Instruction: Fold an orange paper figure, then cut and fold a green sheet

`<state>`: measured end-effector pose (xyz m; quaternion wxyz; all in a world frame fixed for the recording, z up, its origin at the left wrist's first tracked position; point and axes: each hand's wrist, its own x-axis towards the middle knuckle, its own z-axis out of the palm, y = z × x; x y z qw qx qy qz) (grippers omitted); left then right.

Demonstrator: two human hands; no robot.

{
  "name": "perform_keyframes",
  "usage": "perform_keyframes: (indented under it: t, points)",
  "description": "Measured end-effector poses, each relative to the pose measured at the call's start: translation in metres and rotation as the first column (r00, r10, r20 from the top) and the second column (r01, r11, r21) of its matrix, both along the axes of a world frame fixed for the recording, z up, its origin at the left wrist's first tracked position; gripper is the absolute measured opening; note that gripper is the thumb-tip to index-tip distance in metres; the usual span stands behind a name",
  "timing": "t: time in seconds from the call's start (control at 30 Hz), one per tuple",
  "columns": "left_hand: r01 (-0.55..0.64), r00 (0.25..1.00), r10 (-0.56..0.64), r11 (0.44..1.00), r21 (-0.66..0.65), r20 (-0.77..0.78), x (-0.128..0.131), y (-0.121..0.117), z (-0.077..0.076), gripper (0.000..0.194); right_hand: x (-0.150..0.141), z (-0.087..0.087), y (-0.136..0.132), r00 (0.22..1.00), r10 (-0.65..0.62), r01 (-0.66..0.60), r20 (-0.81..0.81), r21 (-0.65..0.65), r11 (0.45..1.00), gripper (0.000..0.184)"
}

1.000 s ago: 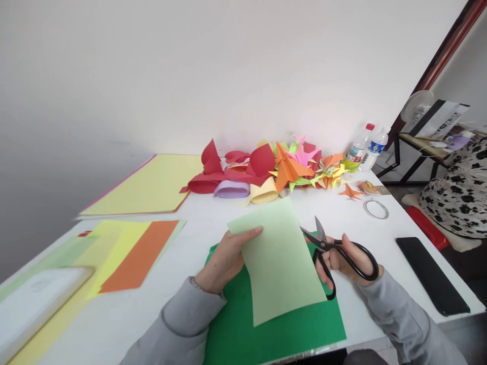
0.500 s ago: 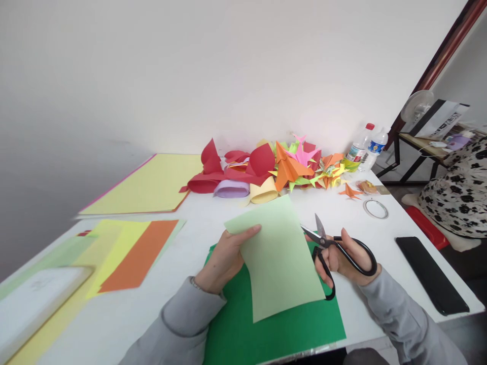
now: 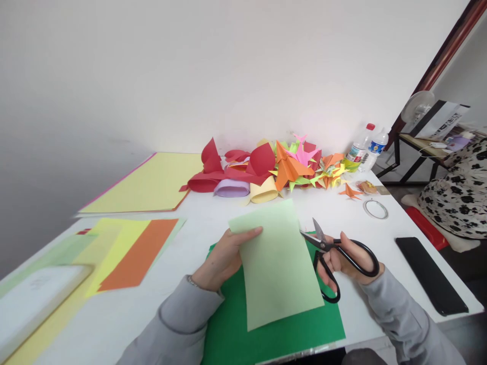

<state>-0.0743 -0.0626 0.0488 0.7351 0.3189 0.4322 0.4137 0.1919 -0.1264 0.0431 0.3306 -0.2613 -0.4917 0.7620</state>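
My left hand pinches a pale green sheet of paper near its upper left, thumb on top and fingers behind. In my right hand is a pair of black-handled scissors, with fingers through the loops and the blades spread apart. The blade tips point left, close to the sheet's right edge; whether they touch it I cannot tell. Beneath the held sheet lies a dark green sheet on the white table.
Folded paper stars and rolled red paper shapes are heaped along the wall. Coloured sheets and a white box-like object lie left. Two bottles, a tape roll and a black phone sit right. A person sits beyond.
The pale green sheet has turned slightly clockwise, its lower edge shifting left and down. The scissors have moved a little to the right and down, still spread apart.
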Motion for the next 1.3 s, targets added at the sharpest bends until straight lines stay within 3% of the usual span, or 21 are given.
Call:
perform_keyframes:
  t: [0.23,0.5,0.6,0.73,0.9,1.03,1.3]
  points:
    - [0.081,0.997,-0.081,0.996,-0.031,-0.010,-0.002,-0.001,0.001,0.033,0.002,-0.001,0.003,0.995,0.071,-0.068,0.068,-0.037,0.997,0.089]
    - [0.150,0.989,-0.148,0.981,-0.121,0.022,0.003,-0.005,-0.003,0.030,-0.001,0.003,0.001,0.998,-0.048,0.047,0.031,0.013,0.999,0.077]
    - [0.180,0.983,-0.168,0.954,-0.238,0.070,0.006,-0.006,-0.007,0.029,-0.002,0.004,0.002,0.998,-0.069,0.069,-0.003,0.005,0.998,0.072]
    - [0.260,0.962,-0.203,0.887,-0.382,0.183,0.006,-0.005,-0.012,0.030,0.001,0.002,0.003,0.998,-0.055,0.055,0.006,-0.005,0.998,0.080]
    - [0.335,0.935,-0.238,0.835,-0.436,0.262,0.001,-0.003,-0.011,0.039,0.005,0.002,0.002,1.000,-0.008,0.008,0.015,-0.012,1.000,0.080]
    - [0.336,0.936,-0.247,0.836,-0.434,0.249,0.003,-0.004,-0.011,0.038,0.003,0.004,0.001,1.000,-0.009,0.009,0.030,0.002,1.000,0.082]
    - [0.226,0.973,-0.195,0.914,-0.335,0.126,0.013,-0.011,-0.013,0.036,-0.001,-0.003,0.003,0.995,-0.078,0.075,-0.068,-0.047,0.996,0.068]
